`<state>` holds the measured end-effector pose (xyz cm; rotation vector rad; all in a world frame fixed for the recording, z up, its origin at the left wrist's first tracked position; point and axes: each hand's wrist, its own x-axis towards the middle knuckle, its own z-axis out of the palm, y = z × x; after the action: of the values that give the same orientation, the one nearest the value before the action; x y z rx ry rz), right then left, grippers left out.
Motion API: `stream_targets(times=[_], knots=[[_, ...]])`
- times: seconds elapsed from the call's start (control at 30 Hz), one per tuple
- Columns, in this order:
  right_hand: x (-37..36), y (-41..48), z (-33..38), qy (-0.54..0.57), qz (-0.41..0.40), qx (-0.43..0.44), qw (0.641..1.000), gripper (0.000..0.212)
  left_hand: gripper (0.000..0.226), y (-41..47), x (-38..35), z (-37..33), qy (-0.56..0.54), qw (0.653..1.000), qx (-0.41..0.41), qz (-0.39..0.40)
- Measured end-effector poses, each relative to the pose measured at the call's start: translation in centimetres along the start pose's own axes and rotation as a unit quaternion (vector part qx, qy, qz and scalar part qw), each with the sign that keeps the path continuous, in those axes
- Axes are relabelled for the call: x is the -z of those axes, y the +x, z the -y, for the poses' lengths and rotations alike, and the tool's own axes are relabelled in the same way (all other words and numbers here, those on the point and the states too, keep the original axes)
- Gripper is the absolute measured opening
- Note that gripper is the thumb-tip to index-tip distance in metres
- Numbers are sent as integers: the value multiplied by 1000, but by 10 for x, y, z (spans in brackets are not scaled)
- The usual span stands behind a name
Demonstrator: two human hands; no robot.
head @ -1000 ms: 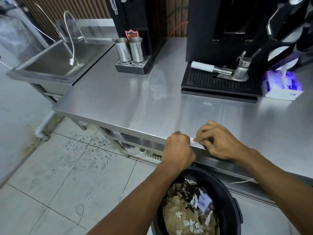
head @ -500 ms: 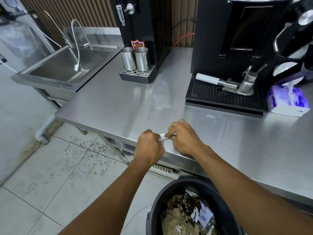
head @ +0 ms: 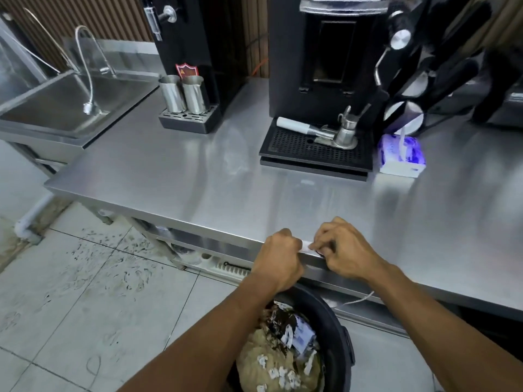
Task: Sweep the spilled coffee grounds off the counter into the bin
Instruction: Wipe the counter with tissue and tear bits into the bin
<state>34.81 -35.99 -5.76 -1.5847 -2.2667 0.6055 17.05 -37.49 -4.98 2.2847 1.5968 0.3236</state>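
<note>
Pinching a small white scrap [head: 307,247] between them, a person's left hand [head: 280,256] and right hand [head: 345,250] meet at the front edge of the steel counter [head: 198,179], fingers of both curled round its ends. Directly below stands the black bin [head: 334,321], where dark coffee grounds [head: 283,321] lie among paper waste. Whether any grounds sit under the hands cannot be told. Behind are a coffee machine [head: 325,66], a tissue box [head: 402,157] and two steel pitchers [head: 184,93].
</note>
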Motion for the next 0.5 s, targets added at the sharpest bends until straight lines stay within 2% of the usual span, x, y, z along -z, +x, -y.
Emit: stream_targets(times=[0.17, 0.3, 0.5], knots=[[-8, -15, 8, 7, -26, -19, 999, 27, 18, -6, 1, 3, 16, 999, -43, 17], [-5, -11, 18, -24, 9, -4, 1000, 27, 20, -4, 9, 11, 31, 996, -85, 22], [9, 46, 41, 11, -100, -9, 995, 19, 27, 34, 42, 59, -10, 992, -92, -83]])
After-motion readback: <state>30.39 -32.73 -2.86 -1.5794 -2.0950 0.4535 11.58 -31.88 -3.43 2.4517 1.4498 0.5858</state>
